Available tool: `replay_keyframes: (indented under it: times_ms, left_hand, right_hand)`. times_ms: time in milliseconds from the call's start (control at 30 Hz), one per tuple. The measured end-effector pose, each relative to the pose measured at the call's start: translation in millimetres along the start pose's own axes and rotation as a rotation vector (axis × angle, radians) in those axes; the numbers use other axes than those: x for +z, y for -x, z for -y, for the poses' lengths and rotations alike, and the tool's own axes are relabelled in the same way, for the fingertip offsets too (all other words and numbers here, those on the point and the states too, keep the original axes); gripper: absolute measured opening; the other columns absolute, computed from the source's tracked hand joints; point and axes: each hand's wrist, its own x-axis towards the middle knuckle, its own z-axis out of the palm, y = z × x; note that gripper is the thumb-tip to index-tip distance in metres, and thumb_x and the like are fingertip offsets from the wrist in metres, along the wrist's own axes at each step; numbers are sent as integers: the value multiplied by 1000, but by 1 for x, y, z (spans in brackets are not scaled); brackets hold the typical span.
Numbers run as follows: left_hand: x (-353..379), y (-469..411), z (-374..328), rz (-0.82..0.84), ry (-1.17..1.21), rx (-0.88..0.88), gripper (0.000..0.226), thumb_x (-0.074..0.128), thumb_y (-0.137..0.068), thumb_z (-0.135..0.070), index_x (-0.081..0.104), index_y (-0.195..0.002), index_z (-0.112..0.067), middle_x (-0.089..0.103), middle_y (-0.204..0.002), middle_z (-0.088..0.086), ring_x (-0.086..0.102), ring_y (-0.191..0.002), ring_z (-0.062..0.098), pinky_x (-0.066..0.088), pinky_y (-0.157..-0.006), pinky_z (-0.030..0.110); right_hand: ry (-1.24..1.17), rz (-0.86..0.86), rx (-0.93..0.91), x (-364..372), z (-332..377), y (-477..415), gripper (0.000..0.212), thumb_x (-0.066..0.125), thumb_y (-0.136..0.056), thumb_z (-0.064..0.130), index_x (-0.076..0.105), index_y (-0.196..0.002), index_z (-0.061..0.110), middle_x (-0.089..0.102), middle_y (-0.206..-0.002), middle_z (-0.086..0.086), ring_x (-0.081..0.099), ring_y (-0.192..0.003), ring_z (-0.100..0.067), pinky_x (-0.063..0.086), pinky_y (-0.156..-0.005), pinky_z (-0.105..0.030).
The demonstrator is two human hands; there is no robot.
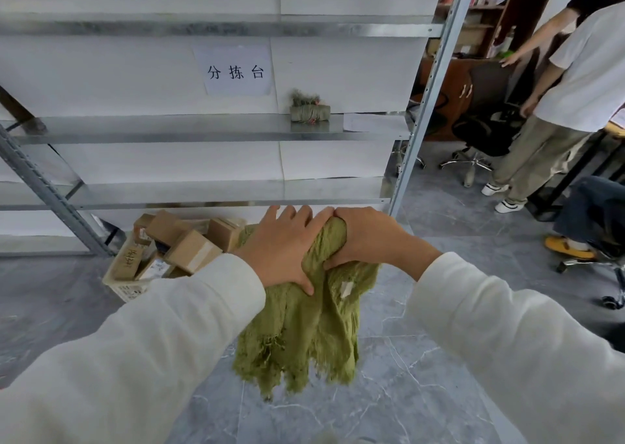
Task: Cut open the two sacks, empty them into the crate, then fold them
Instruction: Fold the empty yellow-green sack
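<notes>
A paper sign (236, 70) at 12 o'clock reads "分拣台". The green woven sack (304, 335) hangs low in the centre, frayed edge down; its small white tag is unreadable. The right hand (368, 237) grips the bunched top, and the left hand (282, 247) lies over it with straight fingers. At the hands' 9 o'clock, the crate (125, 288) holds cardboard boxes (191, 251) with blurred labels, partly hidden by a sleeve. A tied sack bundle (309, 112) sits on the metal shelf (169, 129).

Left sleeve (162, 325) and sack (304, 335) hide part of the crate (126, 289).
</notes>
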Motion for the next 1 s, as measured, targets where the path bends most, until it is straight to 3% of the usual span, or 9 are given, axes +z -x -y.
replay_keyframes:
  times_ms: [100, 167, 233, 400, 567, 700, 767, 867, 1000]
  left_hand:
    - [5, -4, -7, -38, -7, -18, 105, 75, -61, -62, 20, -143, -26, 55, -111, 3, 58, -90, 21, 47, -72, 33]
    - [3, -7, -7, -47, 28, -20, 86, 73, -65, -52, 31, -136, -27, 57, -97, -1, 56, -73, 17, 35, -52, 26]
    - [0, -13, -1, 19, 121, -46, 81, 72, -63, -52, 37, -132, -28, 58, -90, -4, 55, -67, 14, 32, -48, 24]
    - [-8, -29, 22, 221, 453, -139, 88, 72, -51, -62, 41, -130, -41, 62, -95, -15, 61, -84, 13, 54, -74, 35]
    - [-3, -32, 24, 376, 660, -121, 82, 76, -49, -62, 53, -122, -34, 64, -109, -11, 61, -98, 13, 52, -90, 40]
    - [-3, -28, 17, 321, 504, -141, 97, 68, -49, -81, 40, -131, -37, 62, -117, -11, 61, -101, 15, 50, -87, 39]
    - [-8, -23, 12, 226, 373, -126, 109, 59, -44, -92, 35, -134, -36, 61, -121, -10, 60, -102, 15, 50, -87, 37]
    - [-9, -14, -2, 94, 67, -13, 134, 49, -37, -98, 23, -146, -24, 52, -134, -1, 52, -115, 22, 40, -100, 43]
    - [6, -7, -20, 56, -81, 29, 135, 64, -46, -85, 12, -150, -17, 47, -134, 5, 48, -117, 28, 34, -103, 52]
  right_hand:
    - [-159, 145, 9, -5, -5, 3, 68, 86, -51, 60, 60, -105, 27, 63, -96, 12, 60, -90, -12, 52, -76, -28]
    - [-196, 189, 17, -7, -7, 6, 74, 86, -54, 59, 55, -112, 27, 60, -102, 10, 58, -93, -13, 49, -74, -25]
    - [-68, 110, -34, -7, -6, 9, 91, 79, -53, 69, 45, -127, 29, 53, -116, 7, 54, -104, -16, 45, -85, -31]
    - [566, -166, -202, 6, 1, 14, 126, 69, -48, 83, 19, -148, 24, 41, -133, -3, 42, -121, -27, 34, -106, -41]
    - [522, -194, -164, 17, -2, 8, 95, 78, -69, 53, 24, -143, 27, 51, -119, -4, 53, -104, -26, 43, -88, -36]
    - [489, -246, -178, 16, -9, 0, 73, 75, -73, 39, 36, -134, 28, 56, -104, -2, 57, -91, -24, 42, -71, -33]
    - [406, -186, -130, 11, -15, -3, 69, 75, -69, 41, 40, -127, 30, 57, -97, 1, 59, -87, -22, 38, -64, -31]
    - [80, 101, -19, 2, -23, -9, 70, 82, -55, 52, 49, -114, 33, 59, -94, 10, 58, -86, -15, 49, -70, -33]
    - [-240, 391, 2, -4, -31, -12, 63, 88, -50, 49, 63, -106, 32, 67, -99, 12, 64, -88, -8, 57, -80, -29]
